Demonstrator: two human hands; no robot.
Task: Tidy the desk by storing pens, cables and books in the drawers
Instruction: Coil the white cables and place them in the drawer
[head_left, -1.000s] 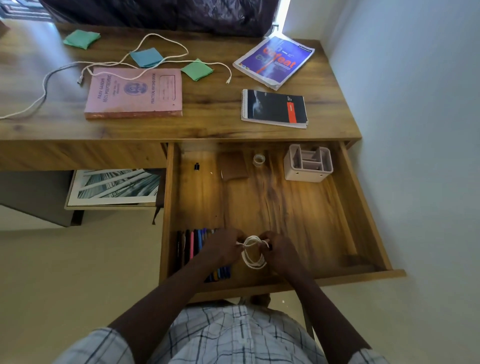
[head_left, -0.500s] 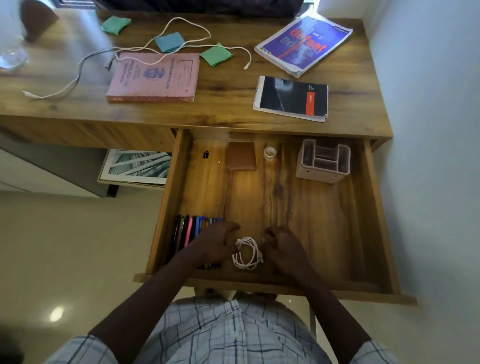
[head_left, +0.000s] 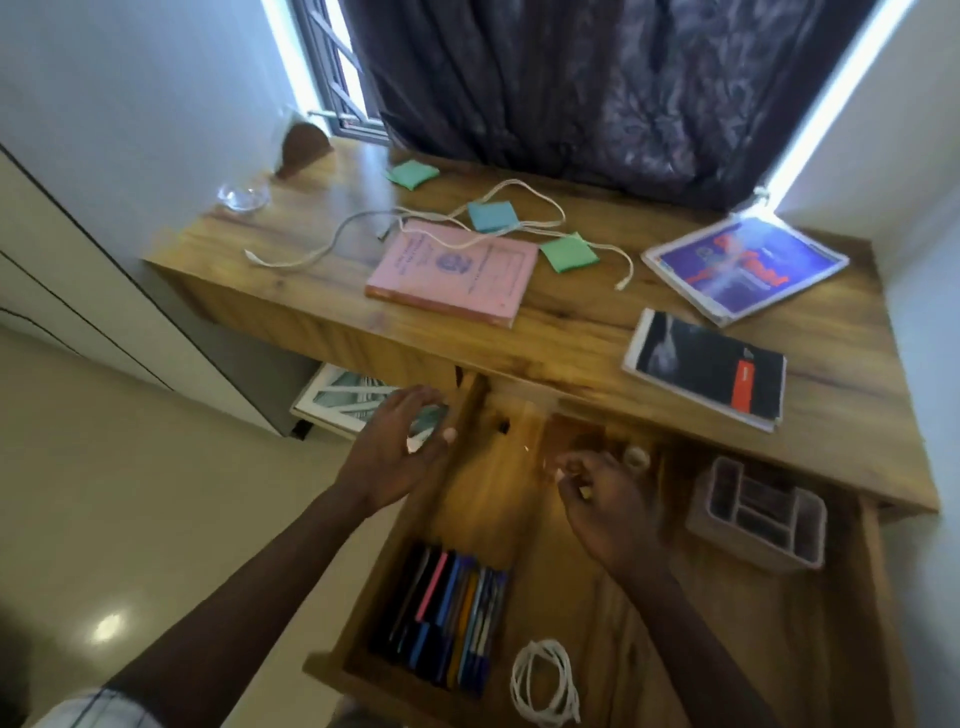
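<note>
A coiled white cable (head_left: 545, 680) lies in the open wooden drawer (head_left: 878, 597), beside a row of coloured pens (head_left: 449, 608). My left hand (head_left: 397, 452) hovers with fingers spread over the drawer's left edge, holding nothing. My right hand (head_left: 602, 493) floats over the drawer's middle, fingers loosely curled and empty. On the desk (head_left: 571, 332) lie a pink book (head_left: 457, 273), a blue book (head_left: 745, 267) and a black spiral notebook (head_left: 706, 366). Two loose white cables (head_left: 514, 228) trail across the desk behind the pink book.
A grey pen organiser (head_left: 758, 512) stands at the drawer's right. Three small green and blue cloth pads (head_left: 491, 215) rest among the cables. A glass bowl (head_left: 243, 195) sits at the desk's far left corner. A dark curtain (head_left: 597, 78) hangs behind. A picture (head_left: 343, 405) lies under the desk.
Both hands let go of the coiled cable, leaving it at the drawer's front, and rose toward the desk. The view has tilted up, showing the curtain and window.
</note>
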